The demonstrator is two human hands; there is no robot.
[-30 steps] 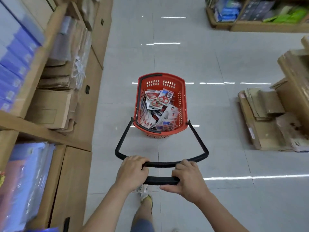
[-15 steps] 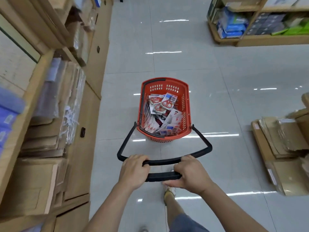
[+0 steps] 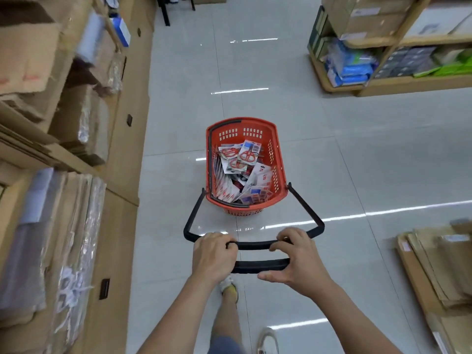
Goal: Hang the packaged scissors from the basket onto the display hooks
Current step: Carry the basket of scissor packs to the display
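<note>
A red plastic basket (image 3: 277,149) stands on the tiled floor in the middle of the aisle ahead of me. It is filled with several packaged scissors (image 3: 241,159), white cards with red-handled scissors on top. A long black handle (image 3: 260,245) reaches back from the basket to me. My left hand (image 3: 213,256) grips the handle's left part. My right hand (image 3: 297,261) holds its right part, fingers curled over the bar. No display hooks are in view.
Wooden shelving with cardboard boxes (image 3: 28,54) and wrapped stock (image 3: 51,236) lines the left side. A shelf unit with blue packs (image 3: 350,67) stands at the far right. Flattened cardboard (image 3: 439,267) lies on the floor at right. My feet (image 3: 229,287) are below the handle.
I have walked forward along the aisle with the basket rolling ahead of me. The left shelves and the cardboard on the right have slid back past me. Both hands stay on the handle.
</note>
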